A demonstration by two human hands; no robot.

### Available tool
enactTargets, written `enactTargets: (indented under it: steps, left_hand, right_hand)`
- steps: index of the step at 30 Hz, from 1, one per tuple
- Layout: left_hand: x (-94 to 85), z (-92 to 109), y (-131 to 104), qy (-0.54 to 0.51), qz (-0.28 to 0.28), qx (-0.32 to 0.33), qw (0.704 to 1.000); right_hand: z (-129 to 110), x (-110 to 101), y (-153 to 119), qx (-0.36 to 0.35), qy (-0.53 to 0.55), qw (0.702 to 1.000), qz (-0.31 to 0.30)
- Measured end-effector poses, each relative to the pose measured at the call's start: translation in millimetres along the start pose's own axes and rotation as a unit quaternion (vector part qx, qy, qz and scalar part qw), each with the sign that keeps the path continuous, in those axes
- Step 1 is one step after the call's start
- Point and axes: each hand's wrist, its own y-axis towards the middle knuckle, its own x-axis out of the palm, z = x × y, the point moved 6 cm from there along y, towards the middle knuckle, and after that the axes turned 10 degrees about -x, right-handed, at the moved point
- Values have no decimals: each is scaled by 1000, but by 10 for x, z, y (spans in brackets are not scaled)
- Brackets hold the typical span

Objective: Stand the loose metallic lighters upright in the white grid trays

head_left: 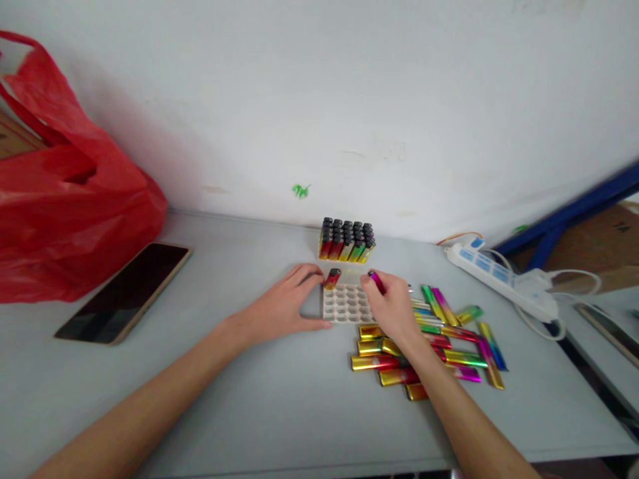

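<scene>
A pale tray with rows of holes [348, 303] lies on the table, with one red and gold lighter [332, 279] standing in its back left corner. My left hand [287, 303] is at the tray's left side, thumb and fingers spread apart around that edge. Over the tray's right part, my right hand [392, 303] pinches a purple lighter [376, 282]. Behind the tray stands a block of upright lighters with black tops [347, 241]. A loose pile of shiny coloured lighters [394, 376] lies beside and beneath my right hand and forearm.
On the left are a red plastic bag [74, 199] and a dark phone [124, 293] on the grey table [259, 412]. A white power strip [499, 276] with cables lies at the right, near a blue metal bar [574, 213]. The white wall [319, 100] rises behind.
</scene>
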Motion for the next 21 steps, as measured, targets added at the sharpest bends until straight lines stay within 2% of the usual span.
enactTargets:
  steps: [8,16,21]
  left_hand:
    - [-1,-23,-4,3,0,1,1000]
    - [1,-16,24,25,4,4,1000]
    - [-17,13,26,22,4,4,1000]
  right_hand:
    - [-76,-61,11,-37,-23,999,17]
    - [-71,-25,6,-28,-5,1000,0]
    - [-149,25,-11,-64,-2,995,-72]
